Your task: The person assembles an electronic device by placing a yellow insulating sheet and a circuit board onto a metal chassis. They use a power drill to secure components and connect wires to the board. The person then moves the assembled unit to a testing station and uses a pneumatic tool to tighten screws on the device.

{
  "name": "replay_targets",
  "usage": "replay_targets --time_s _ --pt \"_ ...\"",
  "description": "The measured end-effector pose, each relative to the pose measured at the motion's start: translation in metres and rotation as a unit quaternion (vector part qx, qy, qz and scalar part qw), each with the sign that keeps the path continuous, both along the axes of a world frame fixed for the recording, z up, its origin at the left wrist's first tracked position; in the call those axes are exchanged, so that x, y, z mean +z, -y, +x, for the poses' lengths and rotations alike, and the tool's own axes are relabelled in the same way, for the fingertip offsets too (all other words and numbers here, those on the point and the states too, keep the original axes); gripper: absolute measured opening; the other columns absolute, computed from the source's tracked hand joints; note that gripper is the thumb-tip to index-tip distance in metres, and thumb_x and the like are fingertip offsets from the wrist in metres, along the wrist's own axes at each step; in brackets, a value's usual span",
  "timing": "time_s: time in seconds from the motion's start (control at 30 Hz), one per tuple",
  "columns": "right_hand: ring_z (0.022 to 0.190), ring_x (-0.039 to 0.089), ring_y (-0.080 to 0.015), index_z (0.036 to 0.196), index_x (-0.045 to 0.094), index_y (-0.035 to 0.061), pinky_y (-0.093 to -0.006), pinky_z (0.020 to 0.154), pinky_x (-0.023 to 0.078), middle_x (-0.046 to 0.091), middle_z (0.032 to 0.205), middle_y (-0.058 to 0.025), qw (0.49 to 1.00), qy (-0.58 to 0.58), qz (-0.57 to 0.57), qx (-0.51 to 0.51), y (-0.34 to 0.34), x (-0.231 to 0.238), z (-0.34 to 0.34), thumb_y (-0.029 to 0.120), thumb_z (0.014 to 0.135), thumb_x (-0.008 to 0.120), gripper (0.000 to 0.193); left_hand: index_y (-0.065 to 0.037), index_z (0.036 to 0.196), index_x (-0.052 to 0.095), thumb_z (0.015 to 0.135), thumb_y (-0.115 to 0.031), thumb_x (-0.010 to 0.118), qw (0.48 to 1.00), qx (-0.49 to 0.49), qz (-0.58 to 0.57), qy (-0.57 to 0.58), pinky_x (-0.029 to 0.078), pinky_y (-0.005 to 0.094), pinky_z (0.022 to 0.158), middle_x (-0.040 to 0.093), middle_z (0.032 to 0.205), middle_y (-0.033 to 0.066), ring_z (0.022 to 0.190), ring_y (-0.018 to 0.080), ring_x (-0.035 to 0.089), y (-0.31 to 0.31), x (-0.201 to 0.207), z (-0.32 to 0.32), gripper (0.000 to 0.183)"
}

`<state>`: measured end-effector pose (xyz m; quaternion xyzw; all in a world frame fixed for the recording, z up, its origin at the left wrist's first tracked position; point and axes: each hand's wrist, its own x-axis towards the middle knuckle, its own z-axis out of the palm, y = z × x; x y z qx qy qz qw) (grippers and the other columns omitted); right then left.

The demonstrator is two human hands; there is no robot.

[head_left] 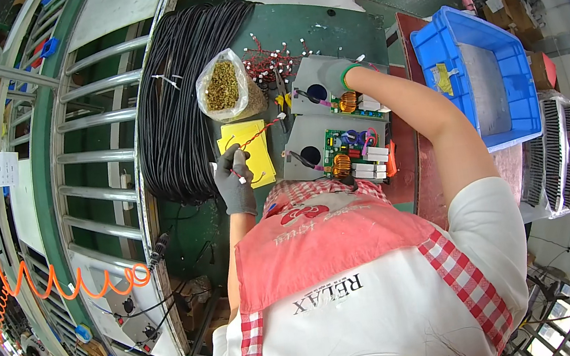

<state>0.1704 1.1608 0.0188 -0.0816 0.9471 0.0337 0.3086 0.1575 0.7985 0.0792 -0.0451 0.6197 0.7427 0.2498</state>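
Wire (pixel 259 134): red and black, twisted, white connector at its far end; extends from the left hand (pixel 234 185) over yellow paper (pixel 261 161). Left hand: grey glove, fingers curled, pinching the wire; a further white connector shows beside the fingertips.

Right hand (pixel 333 74): arm extended to the far plate (pixel 308 69), grey glove against grey metal, green cuff at the wrist. Finger state cannot be told; glove and plate blend.

Far board (pixel 362 104) lies along that plate's near edge. Closer to the body: near plate (pixel 294 170) with near board (pixel 353 151), copper coil and white blocks on it.

Beyond the paper: clear bag (pixel 257 101) of brass-coloured bits, open at top; wire pile (pixel 268 59) just beside it. Left: large black cable coil (pixel 172 113). Right, well apart: blue bin (pixel 530 84).
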Motion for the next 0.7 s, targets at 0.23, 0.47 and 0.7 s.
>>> replay_targets --time_s 0.23,0.47,0.7 --pt "0.091 0.065 -0.0279 0.102 0.068 0.0168 -0.0343 0.081 0.050 0.067 0.099 -0.0127 0.997 -0.058 0.007 0.053 0.029 0.049 0.002 0.007 0.068 0.067 0.036 0.002 0.110 0.058 0.088 -0.014 0.060 1.000 -0.001 0.005 0.016 0.030 0.0176 0.042 0.060 0.081 0.0064 0.047 0.0020 0.038 0.003 -0.011 0.000 0.027" --pt "0.086 0.066 -0.0258 0.087 0.072 0.0085 -0.0331 0.074 0.051 0.069 0.094 -0.0104 0.987 0.009 0.099 0.125 0.029 0.027 -0.016 0.013 0.066 0.071 0.022 0.001 0.108 0.059 0.088 -0.014 0.061 1.000 -0.005 0.008 0.020 0.030 0.0176 0.044 0.062 0.081 0.0063 0.048 0.0024 0.039 0.003 -0.009 -0.001 0.025" --pt "0.086 0.067 -0.0261 0.090 0.073 0.0084 -0.0335 0.074 0.052 0.068 0.096 -0.0125 0.991 0.019 0.070 0.112 0.036 0.052 -0.023 0.011 0.066 0.070 0.025 0.003 0.116 0.055 0.090 -0.014 0.057 0.998 -0.048 0.022 0.041 0.027 0.0165 0.039 0.059 0.085 0.0067 0.046 0.0003 0.035 -0.002 -0.004 0.006 0.031"
